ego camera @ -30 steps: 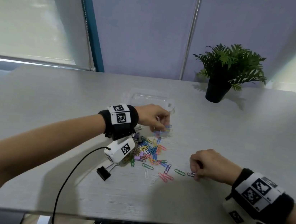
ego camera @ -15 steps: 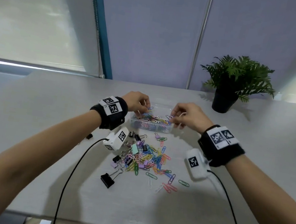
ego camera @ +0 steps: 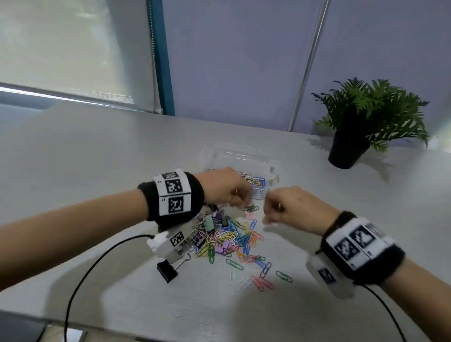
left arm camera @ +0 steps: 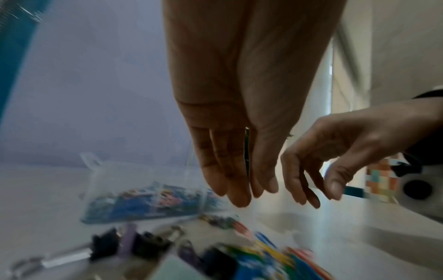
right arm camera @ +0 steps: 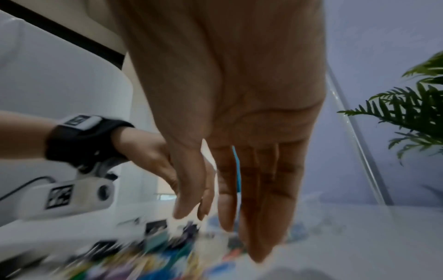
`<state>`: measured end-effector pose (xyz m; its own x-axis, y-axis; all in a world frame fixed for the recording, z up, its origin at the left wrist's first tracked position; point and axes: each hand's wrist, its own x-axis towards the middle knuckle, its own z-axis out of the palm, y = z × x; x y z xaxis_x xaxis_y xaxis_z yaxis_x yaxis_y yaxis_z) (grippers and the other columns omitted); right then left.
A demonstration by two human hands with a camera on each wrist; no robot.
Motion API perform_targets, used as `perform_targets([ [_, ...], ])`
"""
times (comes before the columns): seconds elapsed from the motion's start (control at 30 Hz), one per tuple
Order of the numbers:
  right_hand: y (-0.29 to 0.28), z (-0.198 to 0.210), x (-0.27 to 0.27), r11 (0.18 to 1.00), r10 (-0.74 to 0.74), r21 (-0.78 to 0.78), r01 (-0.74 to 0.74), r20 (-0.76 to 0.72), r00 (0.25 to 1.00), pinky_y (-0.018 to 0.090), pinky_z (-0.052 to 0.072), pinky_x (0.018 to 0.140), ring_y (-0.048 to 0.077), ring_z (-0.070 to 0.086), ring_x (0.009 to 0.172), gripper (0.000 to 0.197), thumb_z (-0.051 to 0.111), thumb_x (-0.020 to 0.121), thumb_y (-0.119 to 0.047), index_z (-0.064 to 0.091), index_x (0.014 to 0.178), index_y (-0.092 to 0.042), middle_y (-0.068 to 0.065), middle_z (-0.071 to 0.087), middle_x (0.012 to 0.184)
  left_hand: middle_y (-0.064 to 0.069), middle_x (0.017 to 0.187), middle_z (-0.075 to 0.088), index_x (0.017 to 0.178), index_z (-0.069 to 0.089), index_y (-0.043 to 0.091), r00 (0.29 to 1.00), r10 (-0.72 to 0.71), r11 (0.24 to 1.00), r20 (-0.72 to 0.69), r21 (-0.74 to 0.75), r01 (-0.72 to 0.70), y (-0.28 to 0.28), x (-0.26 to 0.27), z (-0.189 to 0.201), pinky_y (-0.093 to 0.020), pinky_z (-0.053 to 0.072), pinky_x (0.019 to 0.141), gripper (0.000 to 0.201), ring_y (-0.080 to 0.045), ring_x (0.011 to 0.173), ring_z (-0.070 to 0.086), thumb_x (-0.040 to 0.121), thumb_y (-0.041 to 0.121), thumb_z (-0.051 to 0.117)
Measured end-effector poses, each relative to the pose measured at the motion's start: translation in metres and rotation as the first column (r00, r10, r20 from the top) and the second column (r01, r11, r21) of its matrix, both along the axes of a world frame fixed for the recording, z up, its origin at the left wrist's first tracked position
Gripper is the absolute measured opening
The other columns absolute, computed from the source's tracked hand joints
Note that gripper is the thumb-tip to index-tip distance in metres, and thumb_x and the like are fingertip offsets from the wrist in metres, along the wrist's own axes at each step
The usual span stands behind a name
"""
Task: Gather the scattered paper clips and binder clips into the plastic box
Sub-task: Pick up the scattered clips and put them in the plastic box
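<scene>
The clear plastic box (ego camera: 262, 193) stands mid-table with coloured paper clips in it, blurred in the left wrist view (left arm camera: 143, 199). In front of it lies a pile of coloured paper clips and small binder clips (ego camera: 230, 237), and a black binder clip (ego camera: 167, 269) sits at its near left. My left hand (ego camera: 239, 201) hovers over the pile's far edge, just before the box; its fingers (left arm camera: 239, 189) hang straight and hold nothing. My right hand (ego camera: 270, 211) hovers beside it to the right, fingers (right arm camera: 258, 217) relaxed and empty.
A potted plant (ego camera: 365, 123) stands at the back right of the grey table (ego camera: 74, 179). Loose paper clips (ego camera: 261, 281) lie scattered toward the near right of the pile. Wrist-camera cables trail off the table's front edge.
Half a second ago both hands were over the box with clips. They have since drawn back toward me to the pile's far edge, and both are empty.
</scene>
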<state>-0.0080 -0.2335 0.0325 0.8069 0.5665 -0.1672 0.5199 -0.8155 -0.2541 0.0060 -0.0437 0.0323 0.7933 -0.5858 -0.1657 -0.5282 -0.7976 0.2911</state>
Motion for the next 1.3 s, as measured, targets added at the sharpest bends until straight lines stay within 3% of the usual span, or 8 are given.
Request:
perform_targets([
  [0.13,-0.018,-0.017,-0.045,0.959,0.031,-0.274,-0.073,-0.156,0.987,0.033,0.041,0.076,0.022,0.051,0.091,0.048,0.064,0.078,-0.049,0.047,0.108,-0.016,0.004,0.054,0.105,-0.01,0.108,0.065,0.112,0.061,0.008,0.988,-0.119,0.99,-0.101,0.07,0.126,-0.027,-0.021,-0.017,-0.02,0.038,0.073,0.03,-0.02,0.095,0.06,0.084,0.018,0.065],
  [0.33,-0.009,-0.035,-0.062,0.978,0.136,-0.145,-0.15,-0.098,0.986,0.034,0.041,0.076,0.026,0.05,0.107,0.066,0.069,0.076,-0.038,0.034,0.127,-0.014,0.004,0.038,0.129,-0.018,0.11,0.054,0.11,0.056,0.004,0.988,-0.148,0.968,-0.035,0.2,0.152,-0.051,-0.025,-0.034,-0.036,0.04,0.081,0.031,-0.032,0.101,0.054,0.081,0.011,0.063],
  [0.5,-0.003,-0.041,-0.045,0.989,0.145,-0.02,-0.149,-0.127,0.981,0.028,0.032,0.068,0.016,0.044,0.084,0.02,0.065,0.08,-0.018,0.047,0.089,-0.017,-0.011,0.044,0.085,-0.017,0.105,0.063,0.105,0.061,0.002,0.989,-0.137,0.965,-0.052,0.218,0.145,-0.052,-0.015,-0.03,-0.03,0.039,0.077,0.029,-0.032,0.098,0.057,0.078,0.011,0.067],
  [0.67,-0.003,-0.04,-0.035,0.986,0.152,-0.05,-0.159,-0.125,0.98,0.028,0.035,0.065,0.013,0.045,0.075,0.034,0.07,0.077,-0.024,0.039,0.065,-0.029,-0.016,0.04,0.066,-0.015,0.104,0.066,0.104,0.06,0.002,0.987,-0.096,0.973,-0.126,0.196,0.12,-0.051,-0.01,-0.029,-0.025,0.035,0.072,0.037,-0.028,0.097,0.057,0.072,0.015,0.075],
  [0.93,-0.024,-0.033,-0.024,0.99,0.125,-0.049,-0.13,-0.103,0.987,0.025,0.036,0.06,0.004,0.042,0.06,0.021,0.07,0.078,-0.026,0.05,0.071,-0.027,-0.015,0.044,0.06,-0.002,0.085,0.065,0.099,0.064,0.01,0.969,-0.04,0.997,-0.246,0.057,0.056,-0.044,-0.002,-0.026,-0.021,0.043,0.068,0.025,-0.014,0.079,0.057,0.075,0.011,0.073],
  [1.03,-0.037,-0.028,-0.012,0.995,0.05,0.097,-0.035,-0.151,0.987,0.019,0.043,0.063,-0.002,0.052,0.056,0.01,0.073,0.074,-0.021,0.064,0.077,-0.019,-0.011,0.061,0.064,0.013,0.073,0.06,0.091,0.063,0.019,0.957,-0.02,1.0,-0.29,-0.025,0.013,-0.036,0.002,-0.019,-0.017,0.044,0.07,0.017,-0.007,0.074,0.058,0.078,0.011,0.071],
  [1.13,-0.044,-0.02,0.0,0.967,-0.025,0.246,0.068,-0.171,0.985,0.007,0.042,0.057,-0.004,0.055,0.051,0.008,0.072,0.076,-0.014,0.067,0.081,-0.012,-0.006,0.065,0.064,0.007,0.078,0.064,0.088,0.06,0.023,0.947,-0.008,0.991,-0.32,-0.127,-0.035,-0.025,0.008,-0.011,-0.025,0.047,0.076,0.018,-0.01,0.074,0.061,0.078,0.011,0.071],
  [1.3,-0.032,-0.008,0.029,0.853,-0.118,0.476,0.212,-0.221,0.968,0.02,0.051,0.053,0.011,0.062,0.053,0.01,0.073,0.077,-0.009,0.064,0.074,-0.014,-0.006,0.064,0.054,0.003,0.082,0.064,0.088,0.061,0.022,0.952,0.047,0.948,-0.302,-0.288,-0.137,-0.002,0.025,0.01,-0.017,0.045,0.073,0.02,0.002,0.064,0.056,0.077,0.009,0.072],
])
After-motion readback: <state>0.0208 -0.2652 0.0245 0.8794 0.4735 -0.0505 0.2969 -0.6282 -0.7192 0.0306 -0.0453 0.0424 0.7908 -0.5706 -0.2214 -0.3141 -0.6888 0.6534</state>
